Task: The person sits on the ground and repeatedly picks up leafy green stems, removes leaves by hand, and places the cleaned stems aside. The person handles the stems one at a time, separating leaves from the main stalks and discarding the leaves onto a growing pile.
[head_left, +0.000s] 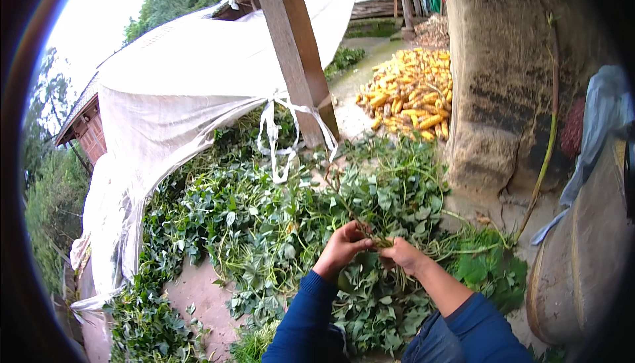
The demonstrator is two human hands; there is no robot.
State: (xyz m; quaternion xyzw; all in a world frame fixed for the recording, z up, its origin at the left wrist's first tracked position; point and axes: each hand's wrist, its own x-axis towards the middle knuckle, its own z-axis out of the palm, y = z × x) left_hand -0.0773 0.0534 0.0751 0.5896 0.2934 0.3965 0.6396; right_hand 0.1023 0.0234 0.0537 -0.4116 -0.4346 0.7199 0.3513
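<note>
My left hand and my right hand meet close together before me, both closed on a small bunch of green stems. From the bunch a thin brownish stalk runs up and to the left past my left fingers. Leaves hang below my hands, in front of my body. Beneath and around them, cut leafy green vines are spread thickly over the ground. Whether the stalk and the bunch are one plant, I cannot tell.
A wooden post stands ahead, with white strips tied round it and a white sheet stretched leftward. Beyond lies a heap of corn cobs. At right are an earthen wall, a leaning green stalk and a large sack.
</note>
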